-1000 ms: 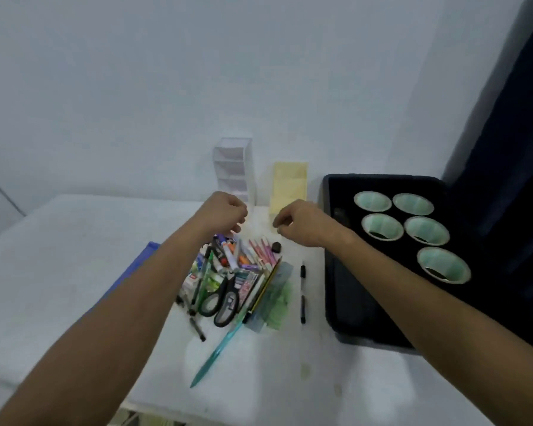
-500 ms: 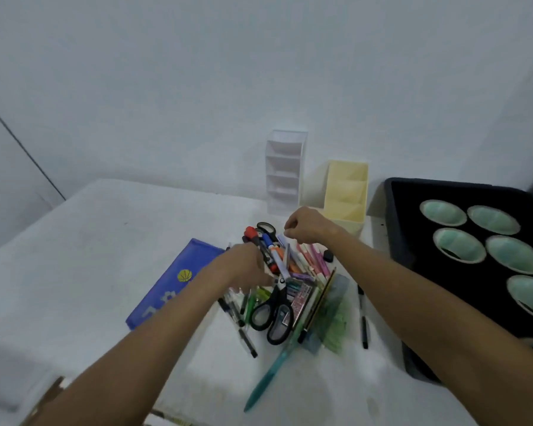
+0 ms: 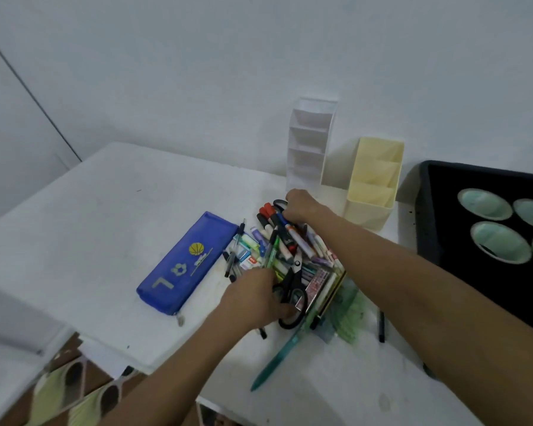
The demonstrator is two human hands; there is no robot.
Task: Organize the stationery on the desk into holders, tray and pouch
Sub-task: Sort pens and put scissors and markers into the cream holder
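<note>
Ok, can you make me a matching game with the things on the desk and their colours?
Things:
1. pouch
2. scissors
3. short holder
4. tall holder

Colours:
A. white
B. blue
C. black handles
D. pale yellow

Pairs: 1-B, 2-C, 3-D, 4-A

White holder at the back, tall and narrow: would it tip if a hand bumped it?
Probably. The white holder stands taller than it is wide, and its compartments look empty, so it is likely light. The wall close behind may stop a backward fall; a sideways knock toward the yellow holder seems riskier.
</note>
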